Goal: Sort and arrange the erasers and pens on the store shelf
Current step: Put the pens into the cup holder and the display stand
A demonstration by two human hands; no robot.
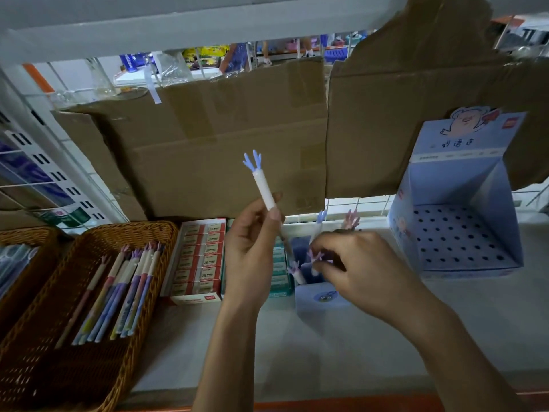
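Observation:
My left hand [252, 251] grips a white pen [263, 185] with a blue antler-shaped top, held upright above the shelf. My right hand [356, 263] reaches into a small blue box [320, 295] of similar pens and pinches one with a purple top [315, 258]. Several more pens [118, 295] lie side by side in a wicker basket [142, 331] at the left. A red and white box of erasers [199, 260] stands between the basket and my left hand. A green box of erasers [279, 275] sits right behind my left hand, partly hidden.
A light blue display stand [457, 221] with a perforated base stands at the right. Cardboard sheets [225, 144] line the wire back of the shelf. A second wicker basket [17, 263] sits at the far left edge.

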